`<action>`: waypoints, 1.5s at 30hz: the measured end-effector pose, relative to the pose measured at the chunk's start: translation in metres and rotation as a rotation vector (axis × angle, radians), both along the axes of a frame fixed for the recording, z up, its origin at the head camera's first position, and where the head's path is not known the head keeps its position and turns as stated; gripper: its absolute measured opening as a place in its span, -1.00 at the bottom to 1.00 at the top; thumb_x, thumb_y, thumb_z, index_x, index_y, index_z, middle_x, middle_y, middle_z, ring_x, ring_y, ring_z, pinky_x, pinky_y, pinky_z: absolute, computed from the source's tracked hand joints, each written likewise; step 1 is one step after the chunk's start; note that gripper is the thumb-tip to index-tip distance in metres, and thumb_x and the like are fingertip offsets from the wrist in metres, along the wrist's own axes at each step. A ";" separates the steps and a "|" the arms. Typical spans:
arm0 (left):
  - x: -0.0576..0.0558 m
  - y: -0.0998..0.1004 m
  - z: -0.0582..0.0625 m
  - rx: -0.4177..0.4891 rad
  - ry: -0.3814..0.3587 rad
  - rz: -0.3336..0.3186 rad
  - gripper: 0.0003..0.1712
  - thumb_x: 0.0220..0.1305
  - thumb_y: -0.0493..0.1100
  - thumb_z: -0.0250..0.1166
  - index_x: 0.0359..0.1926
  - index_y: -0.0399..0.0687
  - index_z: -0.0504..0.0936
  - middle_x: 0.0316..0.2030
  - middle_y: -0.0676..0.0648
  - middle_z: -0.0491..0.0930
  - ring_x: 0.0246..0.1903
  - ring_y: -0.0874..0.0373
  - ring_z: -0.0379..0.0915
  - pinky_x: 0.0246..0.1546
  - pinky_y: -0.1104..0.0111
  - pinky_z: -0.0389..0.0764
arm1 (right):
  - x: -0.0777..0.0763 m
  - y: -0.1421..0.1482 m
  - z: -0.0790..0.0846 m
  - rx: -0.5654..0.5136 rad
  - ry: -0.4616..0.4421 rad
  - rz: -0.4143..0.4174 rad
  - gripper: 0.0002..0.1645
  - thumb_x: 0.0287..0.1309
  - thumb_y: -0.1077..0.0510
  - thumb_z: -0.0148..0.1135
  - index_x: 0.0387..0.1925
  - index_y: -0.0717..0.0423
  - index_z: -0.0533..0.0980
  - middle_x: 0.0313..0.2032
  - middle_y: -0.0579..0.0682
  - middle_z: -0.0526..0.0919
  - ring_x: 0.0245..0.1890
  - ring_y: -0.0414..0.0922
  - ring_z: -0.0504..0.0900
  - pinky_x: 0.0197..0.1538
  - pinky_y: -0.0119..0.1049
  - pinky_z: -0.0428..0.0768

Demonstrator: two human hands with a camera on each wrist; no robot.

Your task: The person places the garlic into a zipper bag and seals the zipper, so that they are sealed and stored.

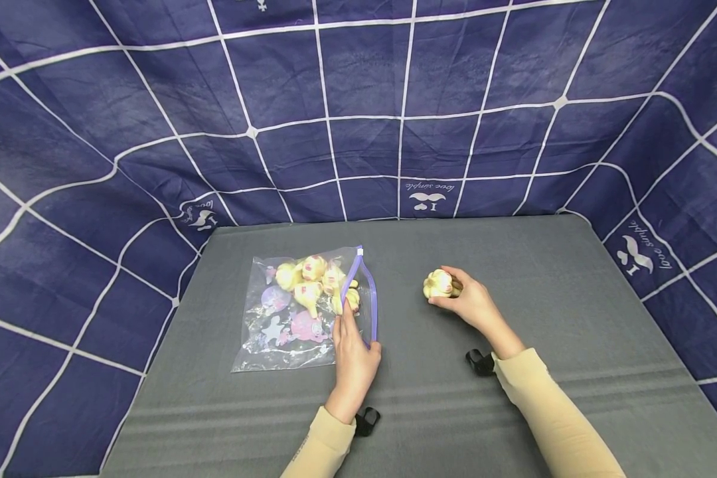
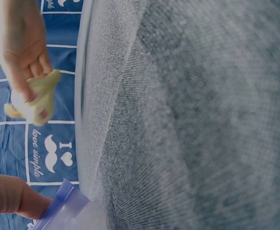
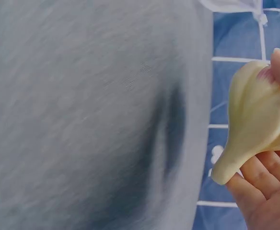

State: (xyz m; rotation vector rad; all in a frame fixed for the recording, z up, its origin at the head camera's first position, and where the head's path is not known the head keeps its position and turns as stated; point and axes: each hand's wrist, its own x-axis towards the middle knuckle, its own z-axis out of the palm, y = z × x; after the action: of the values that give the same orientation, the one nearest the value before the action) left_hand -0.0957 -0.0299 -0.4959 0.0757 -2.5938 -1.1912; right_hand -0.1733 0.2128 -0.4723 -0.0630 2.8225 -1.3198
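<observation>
A clear zip bag [image 1: 319,355] with printed pink and purple figures lies on the grey table, several garlic bulbs [image 1: 307,292] inside it. Its purple zip edge [image 1: 374,309] is parted on the right side. My left hand [image 1: 355,352] holds the near end of that edge, and the thumb [image 2: 32,203] presses on the purple strip in the left wrist view. To the right of the bag, my right hand [image 1: 477,304] grips a garlic bulb [image 3: 255,110] between thumb and fingers. Another pale part shows beside this bulb; I cannot tell whether it is a second bulb.
The grey tabletop [image 1: 418,398] has soft wrinkles near the front. A dark blue cloth [image 1: 364,79] with white grid lines hangs behind and on both sides. Black straps [image 1: 480,362] show at both wrists.
</observation>
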 end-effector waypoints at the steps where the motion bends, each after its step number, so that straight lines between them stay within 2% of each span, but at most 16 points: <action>1: 0.000 0.000 0.000 0.003 0.001 0.002 0.17 -0.19 -0.49 0.39 0.48 -0.32 0.03 0.34 -0.41 0.31 0.38 -0.37 0.09 0.38 -0.10 0.17 | 0.000 -0.002 0.003 -0.016 0.000 0.004 -0.04 -0.05 0.00 0.53 0.37 0.15 0.33 0.30 0.26 0.45 0.23 0.21 0.52 0.23 0.11 0.47; 13: 0.000 0.000 0.000 -0.004 -0.016 0.001 0.16 -0.17 -0.48 0.40 0.49 -0.31 0.01 0.34 -0.39 0.32 0.39 -0.36 0.09 0.37 -0.11 0.19 | -0.009 -0.040 0.032 -0.236 0.008 0.067 -0.05 -0.06 0.12 0.54 0.38 0.16 0.32 0.34 0.19 0.42 0.31 0.19 0.45 0.34 0.03 0.40; 23: 0.000 0.000 0.001 -0.004 -0.018 0.002 0.16 -0.16 -0.48 0.41 0.49 -0.29 0.03 0.34 -0.38 0.32 0.39 -0.36 0.09 0.38 -0.10 0.19 | -0.013 -0.069 0.040 -0.260 0.010 0.118 -0.07 -0.06 0.12 0.54 0.37 0.12 0.35 0.34 0.17 0.42 0.30 0.18 0.46 0.34 0.02 0.41; 27: 0.000 0.000 0.001 -0.002 -0.015 0.005 0.16 -0.16 -0.49 0.40 0.49 -0.29 0.02 0.33 -0.39 0.32 0.39 -0.38 0.08 0.35 -0.13 0.21 | -0.013 -0.082 0.035 -0.276 0.017 0.148 -0.08 -0.09 0.14 0.56 0.34 0.14 0.38 0.30 0.20 0.46 0.25 0.18 0.51 0.29 0.02 0.46; 32: 0.000 0.000 0.002 -0.001 -0.010 0.000 0.16 -0.16 -0.49 0.40 0.49 -0.31 0.02 0.33 -0.39 0.33 0.38 -0.41 0.08 0.33 -0.16 0.24 | -0.011 -0.098 0.019 -0.279 0.008 0.213 -0.09 -0.12 0.15 0.58 0.31 0.21 0.40 0.22 0.21 0.54 0.14 0.13 0.60 0.20 -0.03 0.55; 38: 0.001 -0.001 0.003 -0.014 -0.040 -0.018 0.16 -0.11 -0.46 0.41 0.50 -0.29 -0.02 0.36 -0.39 0.28 0.41 -0.35 0.05 0.37 -0.11 0.20 | -0.005 -0.112 0.003 -0.182 0.004 0.269 -0.09 -0.12 0.09 0.58 0.29 0.23 0.42 0.07 0.23 0.65 0.04 0.05 0.66 0.09 -0.07 0.61; 42: 0.000 -0.001 0.002 -0.013 -0.054 -0.023 0.16 -0.07 -0.45 0.39 0.52 -0.27 -0.05 0.39 -0.37 0.25 0.43 -0.32 0.02 0.38 -0.09 0.20 | -0.003 -0.116 -0.003 -0.153 -0.020 0.295 -0.11 -0.09 0.05 0.56 0.29 0.21 0.43 0.07 0.20 0.65 0.05 0.00 0.65 0.09 -0.11 0.61; 45: 0.000 -0.002 0.002 -0.014 -0.050 -0.023 0.16 -0.07 -0.45 0.38 0.52 -0.28 -0.05 0.39 -0.36 0.25 0.44 -0.30 0.01 0.38 -0.08 0.20 | -0.002 -0.117 -0.006 -0.115 -0.026 0.320 -0.13 -0.04 0.03 0.53 0.30 0.19 0.42 -0.03 0.15 0.69 -0.06 -0.06 0.66 0.01 -0.17 0.61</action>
State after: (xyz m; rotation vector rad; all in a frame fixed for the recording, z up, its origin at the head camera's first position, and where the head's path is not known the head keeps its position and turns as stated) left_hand -0.0956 -0.0318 -0.4939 0.0741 -2.6525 -1.1938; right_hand -0.1758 0.0953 -0.4779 -0.4745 2.5711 -1.3888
